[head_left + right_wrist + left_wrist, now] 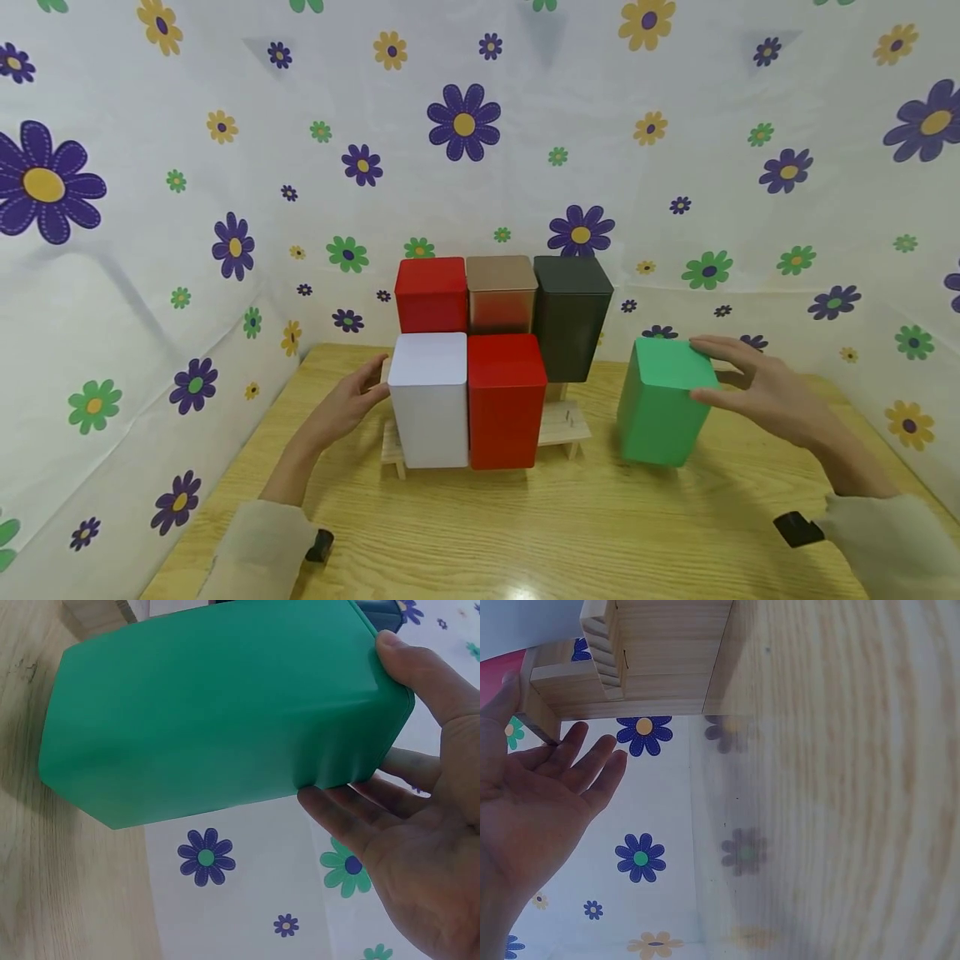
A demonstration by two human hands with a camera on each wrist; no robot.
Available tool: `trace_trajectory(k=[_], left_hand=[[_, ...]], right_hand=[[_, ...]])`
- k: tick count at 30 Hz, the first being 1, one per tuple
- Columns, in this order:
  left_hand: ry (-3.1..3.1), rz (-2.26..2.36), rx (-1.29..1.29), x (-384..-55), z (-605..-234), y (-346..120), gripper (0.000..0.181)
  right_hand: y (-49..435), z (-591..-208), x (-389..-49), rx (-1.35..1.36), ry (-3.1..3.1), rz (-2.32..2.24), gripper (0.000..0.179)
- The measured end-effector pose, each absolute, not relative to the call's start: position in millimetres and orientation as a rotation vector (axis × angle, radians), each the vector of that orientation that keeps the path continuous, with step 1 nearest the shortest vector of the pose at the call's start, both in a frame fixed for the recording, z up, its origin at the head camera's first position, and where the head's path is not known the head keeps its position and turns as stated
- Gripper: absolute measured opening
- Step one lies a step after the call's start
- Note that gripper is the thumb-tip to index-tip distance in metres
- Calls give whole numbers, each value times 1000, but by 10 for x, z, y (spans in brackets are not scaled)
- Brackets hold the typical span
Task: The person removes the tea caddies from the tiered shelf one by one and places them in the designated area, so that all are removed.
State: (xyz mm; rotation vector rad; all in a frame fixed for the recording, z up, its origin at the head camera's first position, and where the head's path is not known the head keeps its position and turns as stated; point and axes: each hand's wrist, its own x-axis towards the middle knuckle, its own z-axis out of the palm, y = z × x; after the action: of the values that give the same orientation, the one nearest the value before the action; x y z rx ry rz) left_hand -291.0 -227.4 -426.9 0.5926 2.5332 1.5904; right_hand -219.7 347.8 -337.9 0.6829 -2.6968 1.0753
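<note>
My right hand grips a green box near its top, thumb on one side and fingers on the other. The box stands upright, right of a stepped wooden rack, its base at or close over the table. In the right wrist view, thumb and fingertips press the green box near one end. On the far side, my left hand has loosely bent fingers beside a white box. The left wrist view shows the left hand with fingertips right at the rack's wooden edge.
On the rack's front step, a red box stands beside the white one. Behind them are another red box, a brown-gold box and a black box. A flower-patterned sheet surrounds the wooden table.
</note>
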Motion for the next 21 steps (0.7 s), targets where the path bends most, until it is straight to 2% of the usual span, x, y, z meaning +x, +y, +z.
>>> trace_trajectory(k=[21], left_hand=[[2499,1630,573,-2909,-4284,-2269,73]], right_hand=[[3320,-3481,-2654,680,-2762,1252,71]])
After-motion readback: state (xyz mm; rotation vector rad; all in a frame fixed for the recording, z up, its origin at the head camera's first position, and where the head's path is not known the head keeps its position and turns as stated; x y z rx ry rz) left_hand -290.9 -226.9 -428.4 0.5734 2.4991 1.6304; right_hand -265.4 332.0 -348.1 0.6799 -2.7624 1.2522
